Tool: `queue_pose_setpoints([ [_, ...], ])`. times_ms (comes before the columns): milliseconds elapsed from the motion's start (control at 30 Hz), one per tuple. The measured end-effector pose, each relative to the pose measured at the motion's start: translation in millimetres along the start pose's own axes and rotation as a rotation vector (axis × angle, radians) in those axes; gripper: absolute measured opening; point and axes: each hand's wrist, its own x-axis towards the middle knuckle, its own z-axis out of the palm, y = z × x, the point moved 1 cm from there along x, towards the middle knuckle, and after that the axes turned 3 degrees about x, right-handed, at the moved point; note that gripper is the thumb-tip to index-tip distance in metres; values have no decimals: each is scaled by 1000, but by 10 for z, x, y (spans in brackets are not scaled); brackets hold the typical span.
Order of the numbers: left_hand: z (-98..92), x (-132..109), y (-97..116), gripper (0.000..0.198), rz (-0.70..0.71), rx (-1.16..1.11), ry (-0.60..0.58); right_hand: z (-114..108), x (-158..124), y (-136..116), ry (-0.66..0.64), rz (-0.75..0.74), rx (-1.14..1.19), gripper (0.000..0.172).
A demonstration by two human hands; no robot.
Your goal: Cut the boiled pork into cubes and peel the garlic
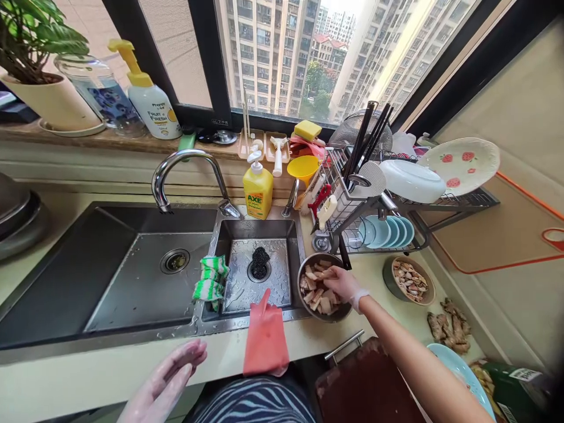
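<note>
My right hand [343,285], in a thin clear glove, reaches into a round pan [301,302] on the counter right of the sink. Its fingers are drawn together on the meat slices [325,304], pale brown pieces that fill the pan; the fingertips are partly hidden. The pan's dark handle [344,251] points toward the dish rack. My left hand [170,376], also in a clear glove, hangs over the counter's front edge. Its fingers are stretched out, the thumb is apart, and nothing is in it.
A pink rubber glove [267,341] drapes over the front edge by the sink [253,314]. A green-striped cloth [211,281] lies on the divider. Rightward stand a dish rack [348,214], a second pot [390,282], ginger [449,326], a blue plate [460,367] and a dark red board [365,382].
</note>
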Motion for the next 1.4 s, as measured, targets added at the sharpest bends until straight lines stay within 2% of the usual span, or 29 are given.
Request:
queue_pose_setpoints([
  [67,42,60,-14,55,11,-7,38,61,-108,-29,-43,-62,-77,58],
  [133,98,73,19,59,10,3,44,166,-148,-59,-82,-87,-270,92],
  [167,125,59,50,60,5,15,31,223,-135,-71,-95,-86,-374,103],
  [233,165,1,122,59,0,43,3,323,-58,-86,-114,-73,-507,111],
  [300,179,-65,174,58,0,62,-10,381,50,-90,-86,-70,-481,103],
  [467,127,-108,136,54,20,78,-19,294,213,-4,55,16,-244,58],
  [600,81,-54,67,53,14,70,-38,136,192,119,32,67,-82,23],
  [700,97,-25,76,53,6,60,-24,72,96,183,-5,35,39,28],
  [767,128,-20,104,53,4,58,-13,73,5,201,-14,-8,80,41],
  [800,147,-21,121,53,5,58,-10,92,-40,198,-22,-35,58,53],
  [900,209,-34,171,54,-7,60,-11,219,-123,130,-76,-80,-195,98],
  [967,253,-45,206,56,-21,64,-3,328,-104,42,-99,-68,-408,110],
  [1033,293,-55,238,56,-32,76,-6,408,-33,-48,-87,-34,-513,105],
  [1133,320,-57,254,56,-34,98,-23,404,100,-103,-6,16,-463,74],
  [1233,282,-41,207,58,-16,118,-22,248,168,-22,66,45,-355,52],
  [1300,237,-26,155,60,-2,127,-17,111,144,72,64,54,-300,41],
  [1400,181,2,72,58,4,133,-38,-11,-3,186,22,41,-213,34],
])
